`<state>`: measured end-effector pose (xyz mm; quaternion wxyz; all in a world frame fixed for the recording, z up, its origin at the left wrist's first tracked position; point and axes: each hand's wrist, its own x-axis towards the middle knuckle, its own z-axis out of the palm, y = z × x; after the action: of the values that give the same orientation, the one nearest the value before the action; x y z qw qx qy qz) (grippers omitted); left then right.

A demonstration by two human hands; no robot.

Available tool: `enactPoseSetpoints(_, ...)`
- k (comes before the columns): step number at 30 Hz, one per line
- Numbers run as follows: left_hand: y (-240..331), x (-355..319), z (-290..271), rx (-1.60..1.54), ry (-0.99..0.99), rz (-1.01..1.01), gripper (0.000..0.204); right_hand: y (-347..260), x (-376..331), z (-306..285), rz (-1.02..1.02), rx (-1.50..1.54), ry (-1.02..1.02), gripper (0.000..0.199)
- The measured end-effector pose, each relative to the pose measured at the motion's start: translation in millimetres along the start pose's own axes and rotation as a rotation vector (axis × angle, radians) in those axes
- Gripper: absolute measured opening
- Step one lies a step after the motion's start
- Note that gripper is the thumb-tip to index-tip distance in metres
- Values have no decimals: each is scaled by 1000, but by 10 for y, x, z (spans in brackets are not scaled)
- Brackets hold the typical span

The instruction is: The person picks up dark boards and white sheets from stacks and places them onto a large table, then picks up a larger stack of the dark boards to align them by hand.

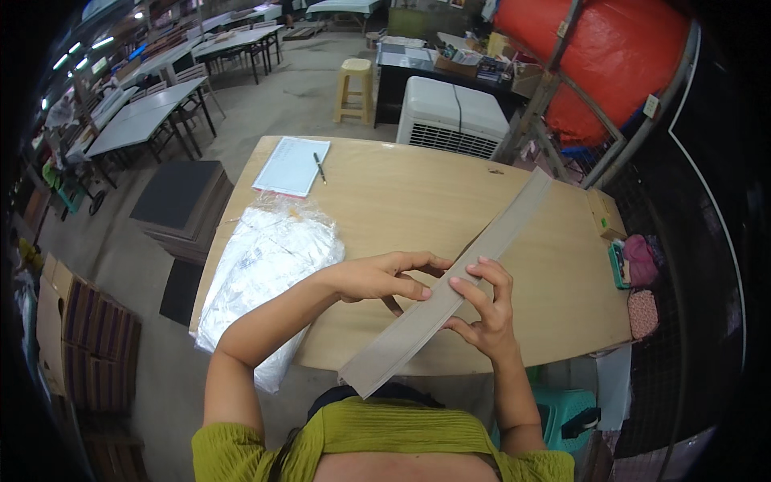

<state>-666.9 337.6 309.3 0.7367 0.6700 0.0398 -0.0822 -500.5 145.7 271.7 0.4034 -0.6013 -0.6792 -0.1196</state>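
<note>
A long, flat beige strip with stitch-like lines along its edges point(502, 229) slants above the table, its far end up to the right and its near end close to my body. My left hand point(393, 275) grips its left edge near the middle, thumb on top and fingers reaching underneath. From the right side, my right hand point(487, 312) holds the same strip, fingertips on its upper face and thumb at the lower edge. A dark curved band shows under the strip by my left hand; what it belongs to is partly hidden.
Clear plastic bags point(269, 257) cover the table's left side. Behind them lie a sheet of paper point(291, 165) and a pen point(320, 169). A small box point(606, 214) and a pink bundle point(640, 261) sit at the right edge. A white air cooler point(454, 112) stands beyond the table point(385, 189).
</note>
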Motion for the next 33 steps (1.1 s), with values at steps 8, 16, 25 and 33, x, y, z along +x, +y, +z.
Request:
enactPoseSetpoints(8, -19, 97, -84, 6, -17, 16, 70, -58, 24, 4, -2, -53, -5, 66)
enactPoseSetpoints(16, 1, 98, -148, -7, -25, -3, 71, -32, 54, 65, -32, -57, 18, 66)
enactPoseSetpoints(25, 31, 91, -158, -1, -38, -5, 71, -63, 92, 38, -30, -70, 12, 65)
enactPoseSetpoints(33, 53, 99, -162, 16, -23, 23, 67, -124, 120, -26, -17, -107, -18, 66)
